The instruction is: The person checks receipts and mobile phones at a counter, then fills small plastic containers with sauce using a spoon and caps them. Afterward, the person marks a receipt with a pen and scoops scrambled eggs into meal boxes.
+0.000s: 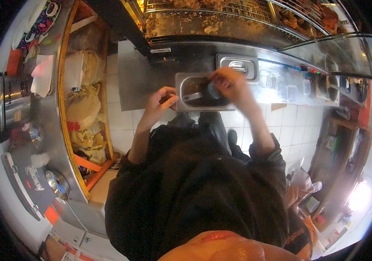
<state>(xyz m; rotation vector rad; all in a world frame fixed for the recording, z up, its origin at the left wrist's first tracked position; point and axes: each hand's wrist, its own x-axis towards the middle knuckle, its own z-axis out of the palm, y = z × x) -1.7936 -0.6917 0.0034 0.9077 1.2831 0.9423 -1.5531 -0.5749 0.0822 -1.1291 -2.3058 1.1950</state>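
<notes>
A rectangular metal pan (181,106) with dark contents lies in front of the body, at the edge of the steel counter. My left hand (163,99) is at the pan's left rim, fingers curved, with thumb and fingertips apart near the rim. Over the pan's right part is my right hand (228,82), its fingers curled and blurred. Beside those fingers shows a pale bluish thing (213,90), too blurred to name. A light flat strip (193,96) lies inside the pan.
Behind the pan sits a lidded metal container (239,66). A glass-fronted cabinet with racks (212,24) of browned food stands beyond the counter (136,82). At left is an orange-edged shelf (63,108) with bags. Part of another person (299,235) shows at lower right.
</notes>
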